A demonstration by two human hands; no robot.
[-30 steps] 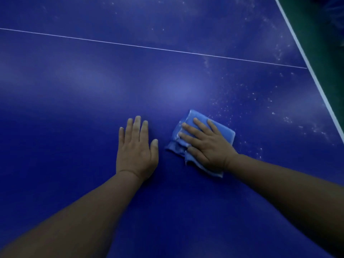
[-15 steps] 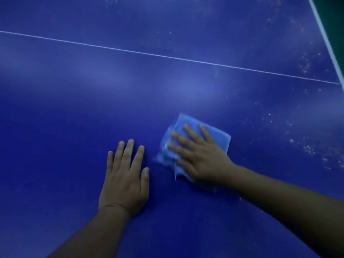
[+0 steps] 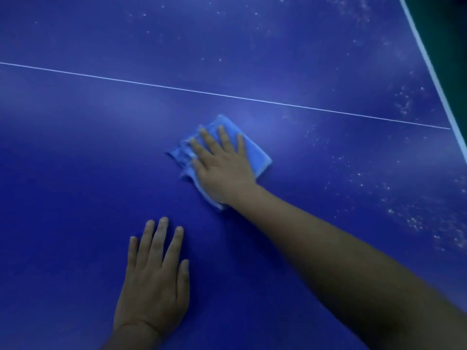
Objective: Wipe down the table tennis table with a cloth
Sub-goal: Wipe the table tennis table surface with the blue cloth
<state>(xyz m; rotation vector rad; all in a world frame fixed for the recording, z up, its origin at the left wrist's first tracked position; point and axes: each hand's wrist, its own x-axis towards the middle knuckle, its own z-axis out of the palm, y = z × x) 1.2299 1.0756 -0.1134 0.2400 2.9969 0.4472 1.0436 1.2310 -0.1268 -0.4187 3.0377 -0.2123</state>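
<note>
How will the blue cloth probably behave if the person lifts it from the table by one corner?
The cloth would likely droop and unfold: it lies folded in soft layers with a ragged, bunched left edge. It probably weighs little, since it looks thin. Under the flat right hand it seems to slide easily over the smooth table.

Blue table tennis table (image 3: 75, 160), thin white line (image 3: 227, 96) across it and white edge stripe (image 3: 429, 61) at right, pale specks (image 3: 404, 218) scattered over the right part, bearing a folded light-blue cloth (image 3: 257, 154) under the right hand (image 3: 222, 170) and the left hand (image 3: 154, 281) laid flat.
</note>
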